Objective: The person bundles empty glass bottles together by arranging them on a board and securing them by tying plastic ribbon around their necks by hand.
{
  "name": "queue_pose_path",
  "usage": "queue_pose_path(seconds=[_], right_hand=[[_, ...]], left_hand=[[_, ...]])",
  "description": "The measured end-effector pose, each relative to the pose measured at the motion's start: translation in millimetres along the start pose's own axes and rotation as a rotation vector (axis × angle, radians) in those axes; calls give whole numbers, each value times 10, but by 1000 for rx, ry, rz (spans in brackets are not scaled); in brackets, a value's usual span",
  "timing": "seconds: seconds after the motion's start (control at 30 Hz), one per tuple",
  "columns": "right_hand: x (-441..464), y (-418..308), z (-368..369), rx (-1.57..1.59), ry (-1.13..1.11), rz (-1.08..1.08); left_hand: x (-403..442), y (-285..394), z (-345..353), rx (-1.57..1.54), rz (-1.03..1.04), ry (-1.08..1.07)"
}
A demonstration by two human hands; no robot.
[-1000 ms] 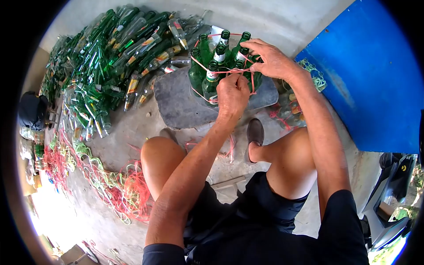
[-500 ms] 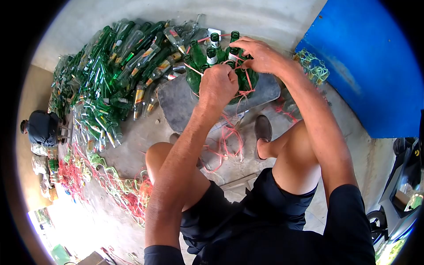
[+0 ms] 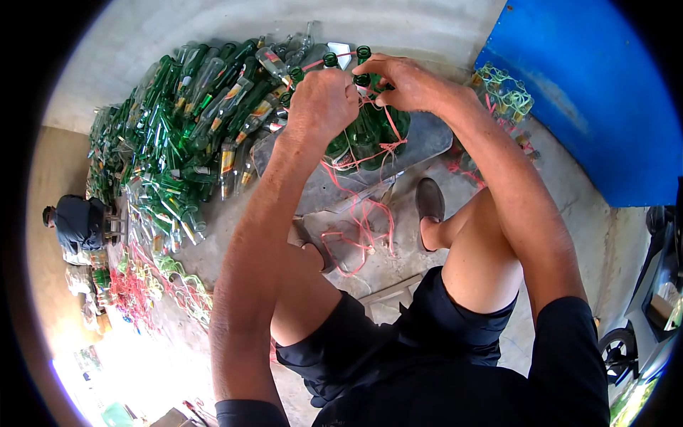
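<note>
A cluster of upright green glass bottles (image 3: 365, 132) stands on a grey slab (image 3: 313, 188), with pink plastic twine (image 3: 393, 147) looped round it. My left hand (image 3: 324, 103) is closed in a fist over the left-hand bottles, hiding several necks. Pink twine runs up to its fingers, though the grip itself is partly hidden. Over the right side of the cluster is my right hand (image 3: 409, 84), its fingers curved and thumb apart, close to the bottle necks and a strand of twine. Whether its fingertips touch glass or twine is unclear.
A large heap of green and clear bottles (image 3: 167, 135) lies along the wall at left. Tangled pink twine (image 3: 366, 228) is on the floor between my feet. A blue panel (image 3: 562, 92) stands at right, a motorbike (image 3: 640, 327) below it. Another person (image 3: 78, 222) sits far left.
My left hand has moved slightly left and up over the bottles, uncovering more of the front ones. My right hand stays near the necks, with fingers still curved. The whole view has shifted a little.
</note>
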State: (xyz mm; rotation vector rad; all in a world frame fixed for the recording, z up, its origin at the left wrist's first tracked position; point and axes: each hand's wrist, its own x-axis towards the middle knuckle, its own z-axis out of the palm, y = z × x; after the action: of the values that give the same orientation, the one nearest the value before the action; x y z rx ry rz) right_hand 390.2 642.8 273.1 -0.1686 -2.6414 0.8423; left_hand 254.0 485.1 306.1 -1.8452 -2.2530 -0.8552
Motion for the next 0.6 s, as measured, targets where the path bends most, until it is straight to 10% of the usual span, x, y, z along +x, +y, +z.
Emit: queue_pose_path(seconds=[0.6], right_hand=[[-27,-83,-94,-15,-79,59]], left_hand=[[308,-296,159,248,-329,-364]])
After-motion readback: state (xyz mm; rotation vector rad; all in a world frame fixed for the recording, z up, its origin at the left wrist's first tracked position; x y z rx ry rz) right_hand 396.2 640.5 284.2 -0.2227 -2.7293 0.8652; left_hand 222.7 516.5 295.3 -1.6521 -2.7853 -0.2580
